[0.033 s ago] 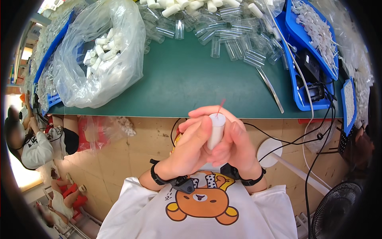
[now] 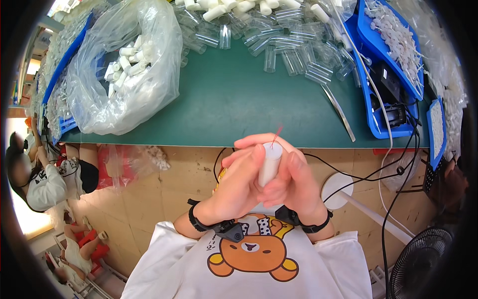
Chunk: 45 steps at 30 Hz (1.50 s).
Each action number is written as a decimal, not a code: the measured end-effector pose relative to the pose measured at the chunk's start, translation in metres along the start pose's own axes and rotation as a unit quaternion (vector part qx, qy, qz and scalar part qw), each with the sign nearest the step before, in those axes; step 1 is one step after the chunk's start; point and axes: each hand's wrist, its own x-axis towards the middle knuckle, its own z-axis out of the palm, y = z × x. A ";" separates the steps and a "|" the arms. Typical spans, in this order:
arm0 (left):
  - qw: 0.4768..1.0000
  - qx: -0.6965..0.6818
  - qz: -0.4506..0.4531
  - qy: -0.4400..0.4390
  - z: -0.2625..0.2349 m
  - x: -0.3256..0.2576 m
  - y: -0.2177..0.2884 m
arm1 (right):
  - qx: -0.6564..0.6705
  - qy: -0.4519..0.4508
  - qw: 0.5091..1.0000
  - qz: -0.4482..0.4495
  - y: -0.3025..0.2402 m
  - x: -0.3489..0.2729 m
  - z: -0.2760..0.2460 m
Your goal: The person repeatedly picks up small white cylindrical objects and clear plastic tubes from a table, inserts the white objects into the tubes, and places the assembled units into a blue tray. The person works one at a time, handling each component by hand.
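Note:
A white cylinder (image 2: 269, 168) stands nearly upright between my two hands, just off the table's near edge. Thin red wires or threads (image 2: 277, 133) stick up from its flat top; which of the two I cannot make out. My left hand (image 2: 234, 182) presses its thumb along the cylinder's left side, with fingers reaching behind. On the other side my right hand (image 2: 302, 182) closes around it, fingers curled at the front and lower part. The cylinder's lower end is hidden by the fingers.
The green table (image 2: 219, 107) carries a clear plastic bag (image 2: 82, 99) of white cylinders, several clear tubes (image 2: 294, 62), metal tweezers (image 2: 339, 113) and a blue tray (image 2: 379, 130) with small white parts. Dark cables hang at the right near a black fan (image 2: 420, 264). Other people sit at left.

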 end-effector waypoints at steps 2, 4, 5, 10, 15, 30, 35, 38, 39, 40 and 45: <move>0.998 -0.062 -0.010 -0.030 -0.004 -0.001 0.000 | 0.073 0.011 0.993 0.095 0.006 -0.005 -0.005; 0.998 -0.066 -0.019 -0.013 0.001 0.000 0.003 | 0.115 0.043 0.986 0.114 0.009 -0.004 0.000; 0.999 -0.042 -0.017 -0.002 0.000 0.000 0.002 | 0.119 0.068 0.987 0.086 0.010 0.000 0.012; 0.986 0.076 -0.012 0.145 0.008 -0.004 -0.004 | -0.002 0.057 0.997 0.056 0.008 0.000 0.013; 0.995 0.039 -0.016 0.091 0.009 0.000 0.000 | 0.030 0.061 0.997 0.023 0.015 0.000 0.011; 0.995 0.025 -0.035 0.093 0.012 0.003 0.001 | 0.149 0.065 0.982 0.092 0.018 -0.008 0.009; 0.994 -0.047 -0.001 0.098 0.010 -0.004 -0.008 | 0.168 0.044 0.983 0.053 0.026 -0.009 0.009; 0.995 -0.057 0.002 0.084 0.008 -0.004 -0.010 | 0.163 0.064 0.984 0.026 0.027 -0.006 0.012; 0.995 -0.051 -0.002 0.084 0.006 -0.004 -0.010 | 0.158 0.076 0.985 0.009 0.028 -0.005 0.014; 0.996 -0.040 -0.005 0.079 0.005 -0.004 -0.010 | 0.154 0.083 0.985 -0.003 0.029 -0.004 0.014; 0.996 -0.033 -0.026 0.075 -0.004 0.006 -0.013 | 0.145 0.090 0.985 0.032 0.028 -0.013 0.009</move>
